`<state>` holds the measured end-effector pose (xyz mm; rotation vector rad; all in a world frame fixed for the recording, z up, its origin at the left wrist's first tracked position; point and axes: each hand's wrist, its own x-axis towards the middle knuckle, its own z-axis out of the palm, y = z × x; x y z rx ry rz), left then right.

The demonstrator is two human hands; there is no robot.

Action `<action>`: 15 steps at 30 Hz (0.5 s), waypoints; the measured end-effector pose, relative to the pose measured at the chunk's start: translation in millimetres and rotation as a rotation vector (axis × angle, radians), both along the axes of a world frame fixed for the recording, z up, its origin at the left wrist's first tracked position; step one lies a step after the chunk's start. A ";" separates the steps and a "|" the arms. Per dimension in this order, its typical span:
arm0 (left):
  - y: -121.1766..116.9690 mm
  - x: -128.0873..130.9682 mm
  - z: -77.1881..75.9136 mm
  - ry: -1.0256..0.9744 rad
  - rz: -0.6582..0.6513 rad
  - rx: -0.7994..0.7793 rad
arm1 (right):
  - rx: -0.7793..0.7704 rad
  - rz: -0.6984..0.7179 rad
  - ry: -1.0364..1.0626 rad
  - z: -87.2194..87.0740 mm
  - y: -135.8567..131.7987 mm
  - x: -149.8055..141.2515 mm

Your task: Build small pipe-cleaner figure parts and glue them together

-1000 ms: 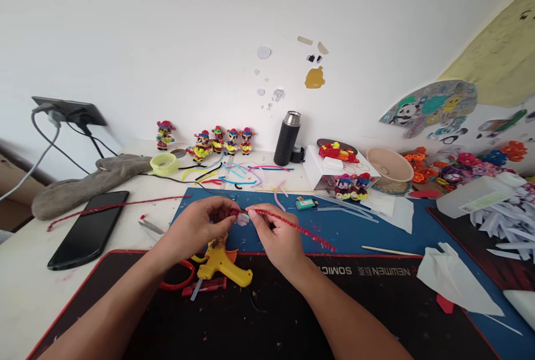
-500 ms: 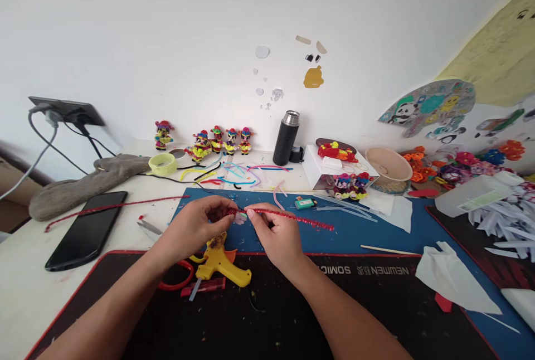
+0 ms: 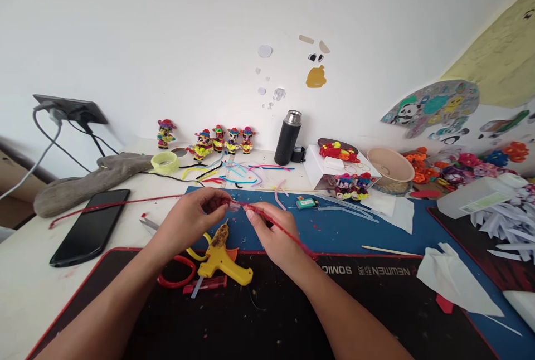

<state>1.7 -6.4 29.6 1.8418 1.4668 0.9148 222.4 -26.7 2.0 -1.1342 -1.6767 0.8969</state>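
My left hand (image 3: 188, 218) is closed, its thumb and fingertips pinching a red fuzzy pipe cleaner. Beside it, my right hand (image 3: 278, 237) grips the same red pipe cleaner (image 3: 287, 232) between thumb and forefinger; its free part slants down to the right over the hand. A small pale, shiny bit shows at the left fingertips, too blurred to name. From behind the left hand, a red strand (image 3: 142, 199) stretches left across the phone; whether it joins the held piece is hidden. Below the hands lies a yellow glue gun (image 3: 223, 262), near red-handled scissors (image 3: 194, 271).
A black phone (image 3: 90, 229), yellow tape roll (image 3: 164, 161) and driftwood piece (image 3: 92, 181) lie on the left. Several small dolls (image 3: 203, 145), loose pipe cleaners (image 3: 240, 173) and a black flask (image 3: 288, 138) stand or lie behind. Glue sticks (image 3: 346, 209) and tissue (image 3: 455, 279) are right.
The right-hand part of the red pipe cleaner has swung from nearly level to slanting down across my right hand. My left hand has risen slightly, and the glue gun's nozzle shows more.
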 end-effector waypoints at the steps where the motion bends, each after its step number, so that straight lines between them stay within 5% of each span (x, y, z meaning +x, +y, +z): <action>1: 2.4 -3.9 -0.3 -0.007 0.058 0.009 | -0.021 0.002 -0.018 0.4 -0.2 0.6; 5: 11.2 -16.7 -1.0 -0.098 0.260 0.046 | -0.042 0.073 -0.091 1.3 -6.0 -2.3; 10: 14.5 -18.4 -1.1 -0.161 0.252 0.069 | 0.025 0.318 -0.321 1.6 -22.1 -15.2; 15: 14.0 -18.0 2.0 -0.158 0.249 0.088 | 0.038 0.322 -0.573 6.1 -28.9 -22.0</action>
